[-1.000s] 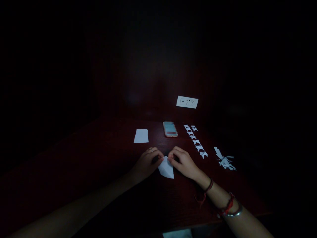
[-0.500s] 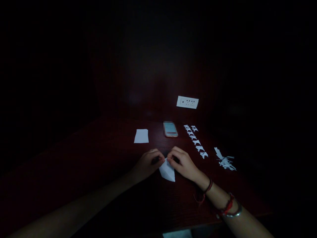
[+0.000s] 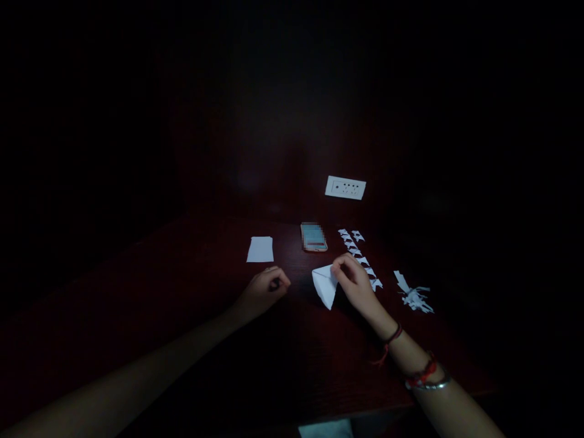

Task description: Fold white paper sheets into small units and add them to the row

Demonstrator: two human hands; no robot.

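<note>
A folded piece of white paper [image 3: 325, 286] is pinched at its upper right corner by my right hand [image 3: 356, 280], just above the dark red table. A crease shows across its top. My left hand [image 3: 264, 289] is apart from the paper, to its left, with fingers curled towards the thumb and nothing visible in them. Beyond the left hand lies a stack of white paper squares [image 3: 260, 249]. Beyond my right hand, partly hidden by it, runs a row of small folded paper pieces [image 3: 349, 244], with one more piece [image 3: 358, 235] beside it.
A phone [image 3: 314, 237] with a lit, blurred screen lies at the back of the table [image 3: 205, 274]. To the right is a heap of paper strips [image 3: 415, 299]. A white socket panel [image 3: 345, 188] is on the wall. Something pale [image 3: 326, 429] shows below the table's front edge.
My left hand has let go of the folded paper and moved left. My right hand has carried the paper up and to the right, turning it.
</note>
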